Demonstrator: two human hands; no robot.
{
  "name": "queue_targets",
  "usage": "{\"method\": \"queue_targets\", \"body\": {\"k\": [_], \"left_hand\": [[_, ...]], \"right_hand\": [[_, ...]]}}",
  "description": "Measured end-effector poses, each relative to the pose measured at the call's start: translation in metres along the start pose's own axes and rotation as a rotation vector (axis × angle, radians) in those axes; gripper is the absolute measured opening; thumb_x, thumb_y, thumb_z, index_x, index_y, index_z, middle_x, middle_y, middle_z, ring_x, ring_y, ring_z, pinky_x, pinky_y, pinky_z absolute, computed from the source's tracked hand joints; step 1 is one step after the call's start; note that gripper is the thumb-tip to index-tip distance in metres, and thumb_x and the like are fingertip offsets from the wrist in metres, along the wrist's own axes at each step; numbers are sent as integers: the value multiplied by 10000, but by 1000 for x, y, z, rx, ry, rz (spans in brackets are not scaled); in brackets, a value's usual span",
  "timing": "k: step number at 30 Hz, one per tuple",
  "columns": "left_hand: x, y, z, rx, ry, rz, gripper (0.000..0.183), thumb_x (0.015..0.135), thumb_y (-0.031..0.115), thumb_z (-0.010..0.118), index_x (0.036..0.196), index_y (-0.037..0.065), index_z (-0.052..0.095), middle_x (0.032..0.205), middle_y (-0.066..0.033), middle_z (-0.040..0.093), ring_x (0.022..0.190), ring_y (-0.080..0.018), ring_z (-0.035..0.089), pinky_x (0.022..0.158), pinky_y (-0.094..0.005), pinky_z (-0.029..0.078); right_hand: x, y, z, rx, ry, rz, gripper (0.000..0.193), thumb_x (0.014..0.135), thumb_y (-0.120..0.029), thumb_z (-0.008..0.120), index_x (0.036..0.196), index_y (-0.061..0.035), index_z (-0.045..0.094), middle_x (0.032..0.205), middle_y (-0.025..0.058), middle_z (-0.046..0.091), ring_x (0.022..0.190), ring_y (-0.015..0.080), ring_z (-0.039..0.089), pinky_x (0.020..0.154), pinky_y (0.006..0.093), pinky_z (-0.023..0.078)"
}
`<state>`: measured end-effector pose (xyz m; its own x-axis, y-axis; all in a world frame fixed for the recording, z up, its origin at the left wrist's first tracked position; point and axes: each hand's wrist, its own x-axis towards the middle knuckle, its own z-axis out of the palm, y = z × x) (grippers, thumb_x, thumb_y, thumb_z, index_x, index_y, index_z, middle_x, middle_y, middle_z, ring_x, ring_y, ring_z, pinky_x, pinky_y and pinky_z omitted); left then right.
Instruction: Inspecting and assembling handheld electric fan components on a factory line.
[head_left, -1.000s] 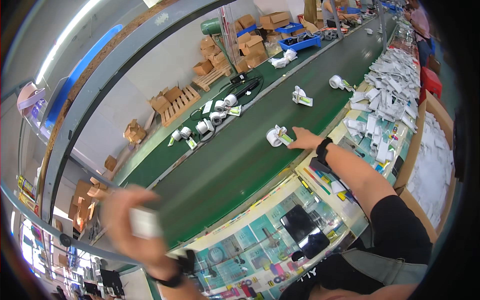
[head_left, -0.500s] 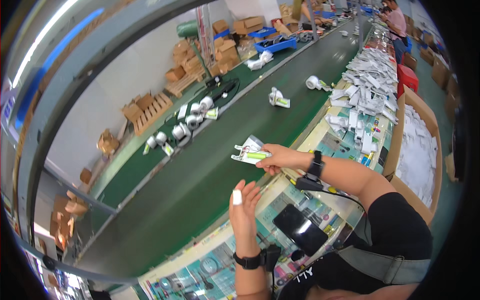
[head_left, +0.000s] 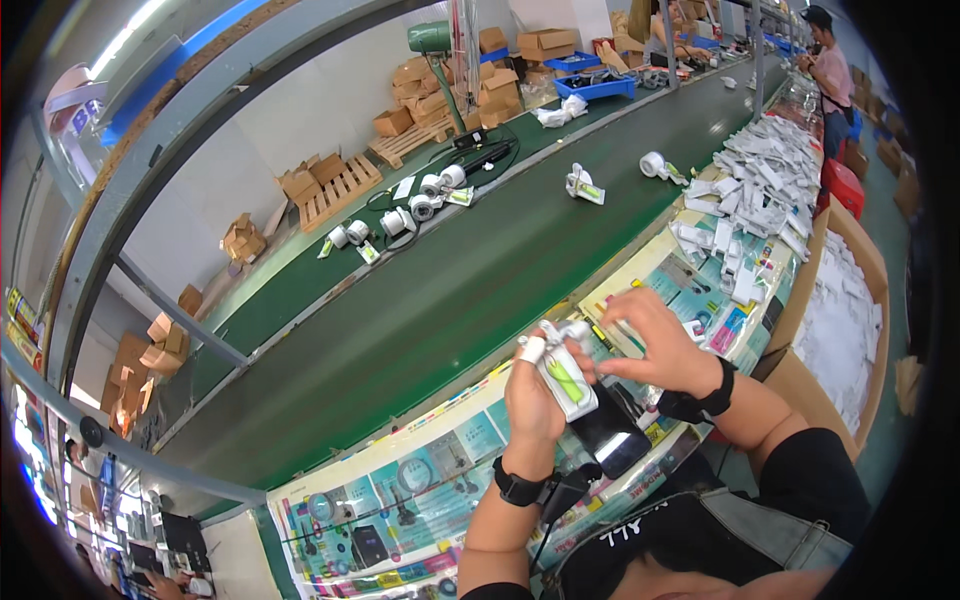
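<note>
In my left hand lies a white plastic housing with a bright green cylinder, like a battery, inside it. A pale rounded part shows at its upper end, blurred. The left fingers wrap the housing from behind, and a white wrap covers one fingertip. Just to the right, my right hand hovers with thumb and fingers apart, holding nothing that I can see. Beneath both hands is the worktable covered with printed sheets. A black phone-like slab rests there, partly behind the left hand.
A green conveyor belt runs beyond the table, carrying a white unit with a green part and another. Several similar units sit on the far ledge. White housings heap at right, beside a filled carton. Someone in pink stands far off.
The white housing has passed from my right hand over the belt to my left hand above the table. My right hand has let go and drawn back. The view has shifted.
</note>
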<state>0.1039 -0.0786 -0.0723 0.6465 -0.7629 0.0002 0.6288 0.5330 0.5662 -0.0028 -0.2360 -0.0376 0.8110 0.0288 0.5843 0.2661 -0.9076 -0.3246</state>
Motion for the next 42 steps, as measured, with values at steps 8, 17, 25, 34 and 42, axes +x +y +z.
{"method": "queue_targets", "body": {"k": [8, 17, 25, 34, 42], "left_hand": [[-24, 1, 13, -121, -221, -235, 328, 936, 306, 377, 1140, 64, 465, 854, -167, 584, 661, -281, 631, 507, -369, 551], [-2, 0, 2, 499, -128, -282, 284, 883, 121, 367, 1134, 13, 445, 972, -180, 582, 727, -234, 635, 548, -292, 523], [3, -17, -1, 610, -227, -453, 171, 847, 100, 462, 983, -2, 479, 750, -102, 595, 581, -161, 578, 522, -273, 483], [-3, -22, -2, 799, -236, -348, 167, 844, 98, 542, 974, 12, 483, 775, -71, 595, 606, -98, 558, 531, -237, 460], [-3, -28, -3, 1109, -213, -96, 162, 776, 73, 555, 922, 9, 523, 731, -77, 615, 588, -120, 570, 537, -251, 457]], "right_hand": [[-34, 14, 19, 1314, -236, 437, 766, 733, -68, 695, 1359, -75, 254, 1278, 101, 388, 1155, 200, 442, 868, 328, 463], [3, 26, -67, -260, -92, -572, 401, 763, -142, 621, 1149, -98, 520, 1118, 103, 553, 906, 274, 557, 780, 385, 470], [9, 50, -66, -426, -155, -593, 420, 747, -93, 619, 1151, -126, 509, 1159, 39, 572, 921, 214, 564, 864, 402, 449], [7, 43, -64, -340, -178, -484, 514, 694, -122, 682, 1175, -134, 503, 1142, 25, 580, 976, 197, 563, 914, 401, 427], [11, 40, -71, -248, -316, -450, 542, 707, -131, 689, 1208, -103, 486, 1123, 85, 545, 1017, 251, 545, 911, 409, 424]]}}
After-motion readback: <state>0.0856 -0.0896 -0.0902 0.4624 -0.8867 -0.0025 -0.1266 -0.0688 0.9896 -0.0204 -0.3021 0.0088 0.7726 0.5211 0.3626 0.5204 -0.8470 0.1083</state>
